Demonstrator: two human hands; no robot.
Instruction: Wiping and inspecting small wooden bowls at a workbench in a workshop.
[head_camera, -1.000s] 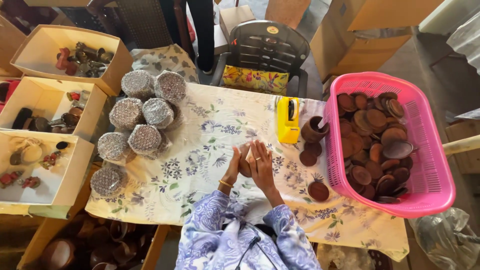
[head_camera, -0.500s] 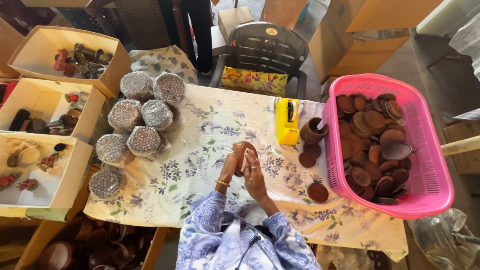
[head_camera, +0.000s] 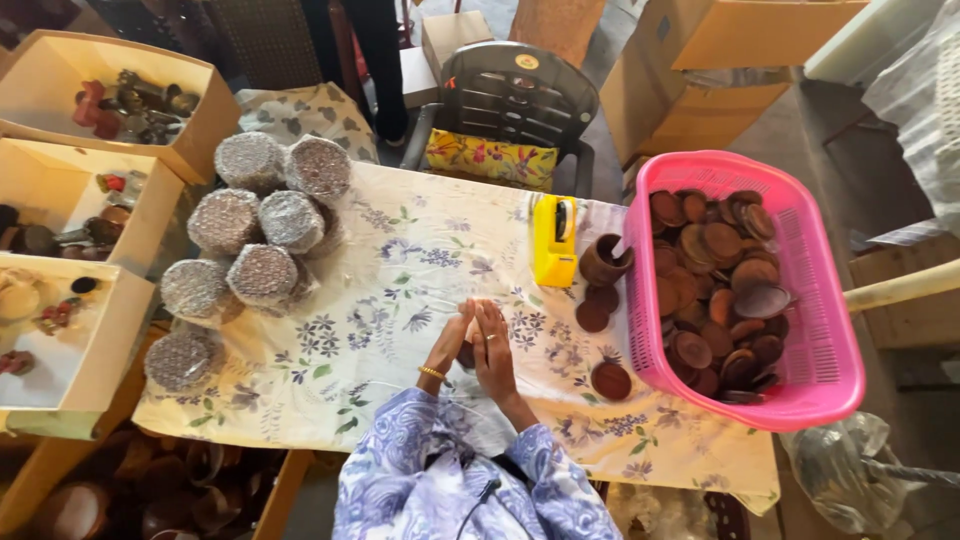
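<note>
- Since half a second ago, both hands have come closer together above the flowered cloth, palms now almost pressed flat against each other.
- Left hand (head_camera: 452, 338), with a gold bangle at the wrist, stands upright with fingers straight, its palm against a small dark brown disc (head_camera: 466, 354).
- Right hand (head_camera: 492, 345), wearing a ring, presses the same disc from the other side; the disc is mostly hidden between the palms, so only a dark sliver shows.
- Both hands hover over the middle of the tabletop (head_camera: 390, 260), near its front edge.
- To the right lie loose brown discs (head_camera: 611, 380), beside a pink basket (head_camera: 835, 340) full of similar pieces.
- A yellow tape dispenser (head_camera: 553, 240) and a small brown cup (head_camera: 605, 260) stand just left of the basket.
- Bubble-wrapped bundles (head_camera: 262, 275) sit on the left of the tabletop, next to open cardboard boxes (head_camera: 150, 215).
</note>
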